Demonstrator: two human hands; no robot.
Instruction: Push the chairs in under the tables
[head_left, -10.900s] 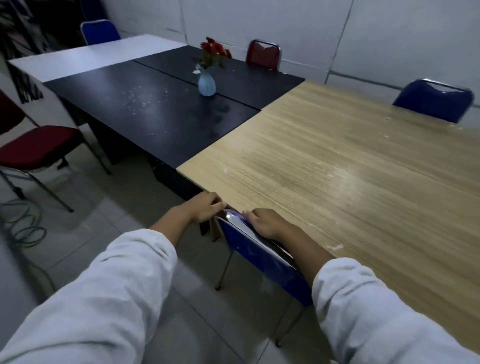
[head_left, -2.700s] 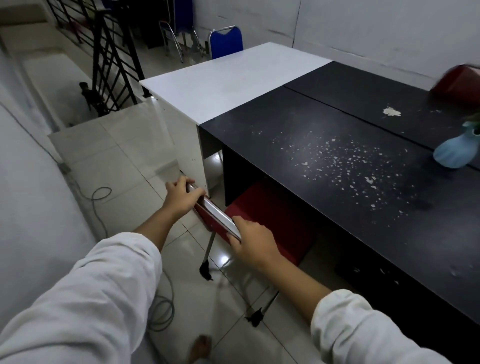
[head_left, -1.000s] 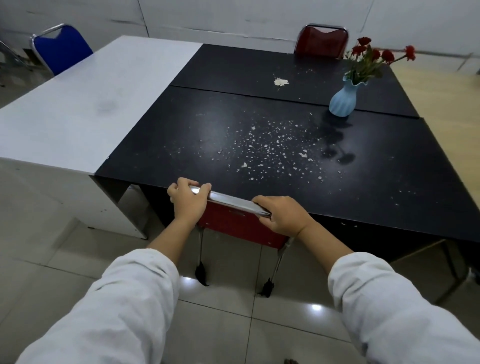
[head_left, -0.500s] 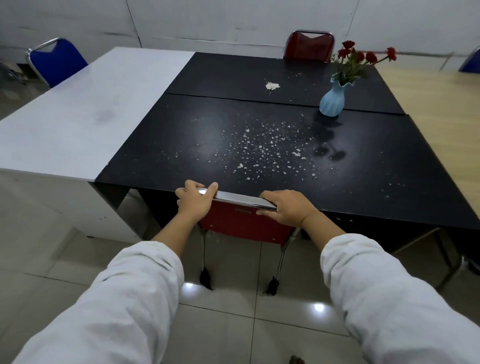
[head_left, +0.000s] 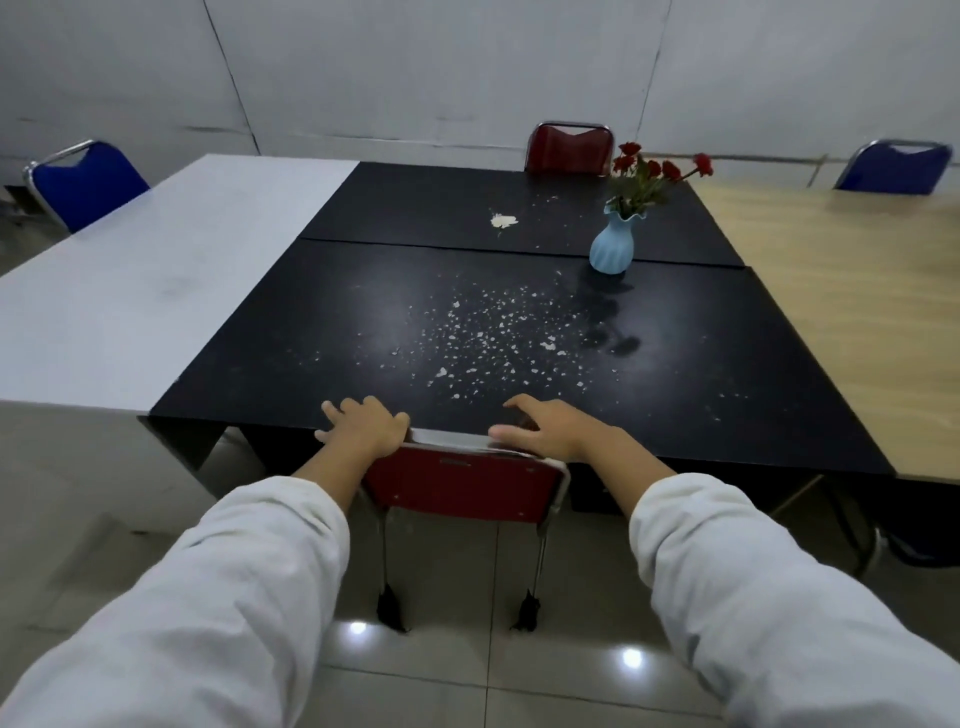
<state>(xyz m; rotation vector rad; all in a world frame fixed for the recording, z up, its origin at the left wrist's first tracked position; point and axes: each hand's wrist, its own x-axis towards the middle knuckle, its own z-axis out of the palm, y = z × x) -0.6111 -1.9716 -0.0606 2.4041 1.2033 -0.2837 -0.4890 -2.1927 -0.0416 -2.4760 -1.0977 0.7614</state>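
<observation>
A red chair (head_left: 460, 486) with a chrome frame stands right in front of me, its backrest up against the near edge of the black table (head_left: 363, 332). Its seat is hidden under the tabletop. My left hand (head_left: 363, 428) lies over the left end of the backrest's top rail, fingers spread onto the table edge. My right hand (head_left: 545, 428) lies over the right end in the same way, fingers loosely apart. Neither hand is curled round the rail.
A white table (head_left: 130, 291) adjoins on the left, a wooden table (head_left: 857, 291) on the right. A blue vase (head_left: 613, 244) with red flowers stands on the black table among white crumbs. A red chair (head_left: 569, 148) and two blue chairs (head_left: 83, 182) (head_left: 893, 166) stand beyond.
The red chair has slid forward until its backrest meets the table edge. Both hands have loosened from gripping the top rail and now rest flat with fingers spread.
</observation>
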